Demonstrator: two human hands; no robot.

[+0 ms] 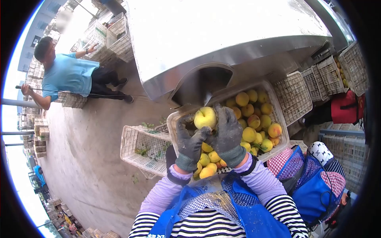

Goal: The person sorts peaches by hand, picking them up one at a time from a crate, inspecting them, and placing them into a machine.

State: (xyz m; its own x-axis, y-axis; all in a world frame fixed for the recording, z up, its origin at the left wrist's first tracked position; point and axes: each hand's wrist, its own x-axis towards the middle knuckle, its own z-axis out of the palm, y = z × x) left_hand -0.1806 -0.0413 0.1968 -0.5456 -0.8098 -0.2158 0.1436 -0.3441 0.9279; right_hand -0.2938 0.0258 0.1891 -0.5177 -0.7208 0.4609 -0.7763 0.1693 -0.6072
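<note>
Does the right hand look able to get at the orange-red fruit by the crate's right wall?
Probably yes: nothing covers the orange-red fruit, and the crate is open on top. The right hand holds the yellow fruit with the left hand, though, so it may need freeing.

Seems to be a fruit-sorting or packing yard. Has at twelve o'clock a large metal machine (pixel 206 23) with a dark outlet (pixel 200 85); near the centre, toward three o'clock, a plastic crate (pixel 279 113) with many peach-like fruits (pixel 253 121); at nine o'clock, stacked crates (pixel 41 133); at eight o'clock, a wide, concrete-like floor (pixel 91 158).
</note>
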